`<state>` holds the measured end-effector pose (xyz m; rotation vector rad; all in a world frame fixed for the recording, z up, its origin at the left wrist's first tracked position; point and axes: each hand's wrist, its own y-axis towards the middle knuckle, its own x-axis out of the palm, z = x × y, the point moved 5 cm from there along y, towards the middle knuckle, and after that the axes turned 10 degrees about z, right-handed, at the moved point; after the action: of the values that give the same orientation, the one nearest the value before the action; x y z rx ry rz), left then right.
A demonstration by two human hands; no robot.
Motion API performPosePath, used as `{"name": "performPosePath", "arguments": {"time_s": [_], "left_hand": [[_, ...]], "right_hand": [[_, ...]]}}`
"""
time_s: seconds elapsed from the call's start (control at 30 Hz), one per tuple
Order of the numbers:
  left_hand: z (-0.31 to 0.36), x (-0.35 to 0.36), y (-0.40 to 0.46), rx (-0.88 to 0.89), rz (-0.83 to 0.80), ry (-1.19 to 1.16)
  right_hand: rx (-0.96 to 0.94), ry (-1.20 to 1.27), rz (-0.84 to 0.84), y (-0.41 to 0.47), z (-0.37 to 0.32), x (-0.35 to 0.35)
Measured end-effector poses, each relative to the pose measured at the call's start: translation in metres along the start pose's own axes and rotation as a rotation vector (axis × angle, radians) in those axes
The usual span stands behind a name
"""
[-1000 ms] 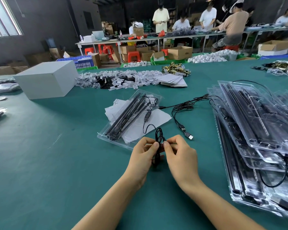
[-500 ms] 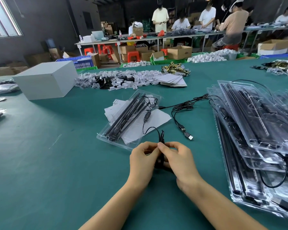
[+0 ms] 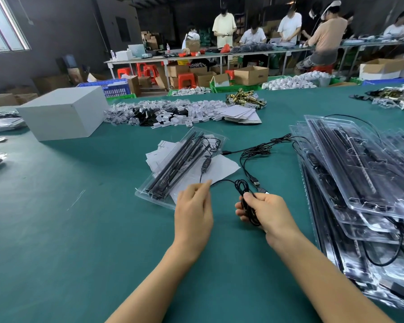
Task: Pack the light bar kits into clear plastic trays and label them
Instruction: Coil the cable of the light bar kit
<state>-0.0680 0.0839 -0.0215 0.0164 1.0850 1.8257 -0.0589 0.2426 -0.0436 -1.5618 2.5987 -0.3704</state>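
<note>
1. Now my hands have parted: half a second ago both pinched the cable together in front of me.
2. My right hand (image 3: 264,212) curls round the coiled cable bundle (image 3: 247,203), holding it just above the table (image 3: 79,229).
3. My left hand (image 3: 194,210) pinches the cable's free run near the open clear tray (image 3: 149,194), where the light bars (image 3: 175,164) lie.
4. Coiling looks nearly finished; tucking the bundle into the tray comes next, I judge.

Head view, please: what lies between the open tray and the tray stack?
Loose black cable with USB plugs crosses bare green table between open tray and stack.
</note>
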Motion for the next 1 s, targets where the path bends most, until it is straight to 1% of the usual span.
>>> {"name": "performPosePath", "arguments": {"time_s": [0.03,0.07,0.17,0.23,0.3,0.37,0.43,0.5,0.57,0.63,0.77,0.83,0.9,0.97,1.0], "left_hand": [[-0.001,0.001,0.006,0.043,0.023,0.087],[-0.003,0.005,0.011,0.094,0.000,0.180],[-0.008,0.027,0.020,0.209,-0.238,0.397],[-0.010,0.037,0.025,0.223,-0.301,0.442],[-0.011,0.042,0.031,0.173,-0.279,0.391],[-0.011,0.044,0.034,0.113,-0.252,0.284],[-0.013,0.047,0.031,0.054,-0.260,0.177],[-0.018,0.047,0.028,-0.040,-0.259,0.086],[-0.025,0.045,0.030,-0.157,-0.247,0.003],[-0.028,0.042,0.030,-0.200,-0.223,-0.042],[-0.027,0.041,0.028,-0.201,-0.203,-0.031],[-0.026,0.042,0.027,-0.167,-0.208,0.010],[-0.023,0.043,0.025,-0.090,-0.207,0.067],[-0.022,0.041,0.022,-0.043,-0.192,0.117],[-0.022,0.041,0.021,-0.034,-0.187,0.130]], "right_hand": [[0.061,0.036,-0.023,0.003,0.000,-0.002],[0.140,0.081,-0.062,0.004,0.001,-0.002],[0.352,0.187,-0.190,0.004,0.006,0.001],[0.393,0.220,-0.221,0.004,0.008,0.002],[0.338,0.210,-0.180,0.008,0.009,0.003],[0.231,0.155,-0.115,0.010,0.009,0.006],[0.099,0.044,-0.052,0.012,0.008,0.014],[-0.028,-0.068,0.001,0.015,0.008,0.024],[-0.132,-0.147,0.056,0.019,0.006,0.034],[-0.211,-0.206,0.108,0.024,0.003,0.041],[-0.313,-0.275,0.173,0.034,0.002,0.054],[-0.388,-0.423,0.205,0.036,0.005,0.057],[-0.446,-0.540,0.229,0.037,0.007,0.056],[-0.484,-0.560,0.185,0.039,0.007,0.055],[-0.488,-0.523,0.140,0.039,0.006,0.054]]}}
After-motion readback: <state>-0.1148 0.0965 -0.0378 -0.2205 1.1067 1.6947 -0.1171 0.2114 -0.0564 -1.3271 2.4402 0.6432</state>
